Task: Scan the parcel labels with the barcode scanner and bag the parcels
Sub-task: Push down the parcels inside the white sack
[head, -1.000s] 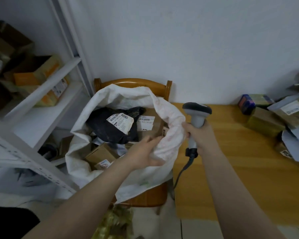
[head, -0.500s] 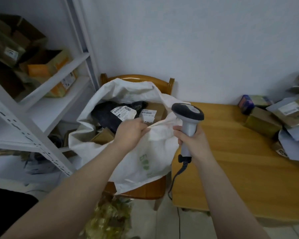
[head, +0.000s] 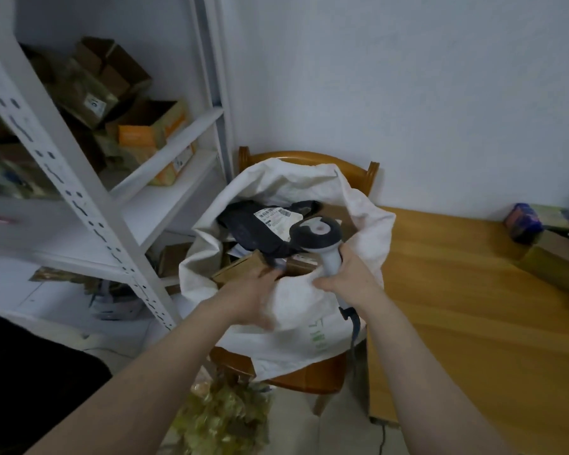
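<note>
now, right grip [head: 345, 277] closed round barcode scanner [head: 316, 230] handle, head above it, left grip [head: 243, 297] clutching sack [head: 296, 326] rim

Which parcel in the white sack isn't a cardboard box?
The black poly mailer on top, bearing a white barcode label; beneath it lie brown cardboard boxes.

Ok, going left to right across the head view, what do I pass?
White shelf rack → white sack → wooden table → blue parcel at the far right. The left hand, right hand and barcode scanner overlap the sack, so I leave them out.
</note>
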